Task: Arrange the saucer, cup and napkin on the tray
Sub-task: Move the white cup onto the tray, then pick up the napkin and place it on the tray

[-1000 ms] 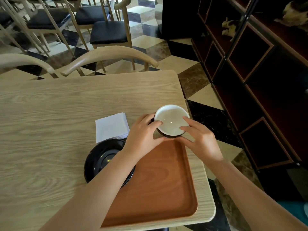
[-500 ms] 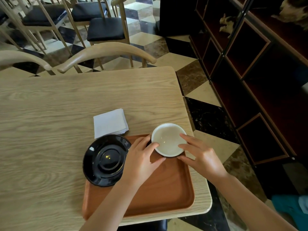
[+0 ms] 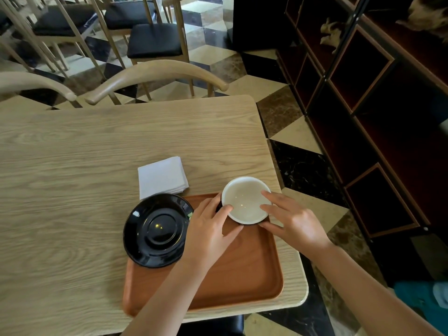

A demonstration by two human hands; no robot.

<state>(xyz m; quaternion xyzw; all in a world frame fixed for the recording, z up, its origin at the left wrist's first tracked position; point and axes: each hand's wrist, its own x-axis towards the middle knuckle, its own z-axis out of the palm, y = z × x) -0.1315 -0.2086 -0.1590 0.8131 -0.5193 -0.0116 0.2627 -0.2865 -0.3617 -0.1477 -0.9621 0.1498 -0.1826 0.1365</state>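
Note:
A cup [image 3: 244,201], white inside and dark outside, sits at the far right corner of the brown wooden tray [image 3: 247,275]. My left hand [image 3: 209,236] grips its left side and my right hand [image 3: 294,224] grips its right side, fingers over the rim. A glossy black saucer [image 3: 156,230] lies at the tray's far left corner, overhanging the tray's left edge. A folded white napkin [image 3: 162,177] lies on the table just beyond the saucer, off the tray.
The tray sits at the near right corner of a light wooden table [image 3: 97,146]. Curved wooden chair backs [image 3: 155,73] stand at the far edge. A dark shelf unit [image 3: 378,112] lines the right side across a tiled floor gap.
Both hands have brought the cup from beyond the tray's far edge onto its far right corner. The view pulled back and the saucer now shows fully.

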